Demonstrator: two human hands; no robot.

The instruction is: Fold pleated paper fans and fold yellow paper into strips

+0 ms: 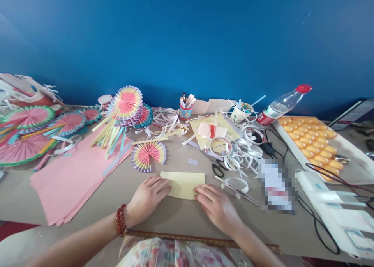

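Observation:
A pale yellow sheet of paper [183, 183] lies flat on the table in front of me. My left hand [147, 198], with a red bead bracelet on the wrist, rests on its left edge with the fingers stretched out. My right hand [217, 206] lies flat on its right edge, fingers extended. Neither hand grips anything. Just beyond the sheet sits a small folded paper fan [148, 154] in pink, yellow and lilac.
A stack of pink paper [73, 177] lies at left, with several finished paper fans [29, 134] behind it. Curled white paper strips [236, 152], scissors [218, 168], a pen cup [185, 110], a plastic bottle [282, 103] and an orange tray [314, 142] crowd the right. Cables run at right.

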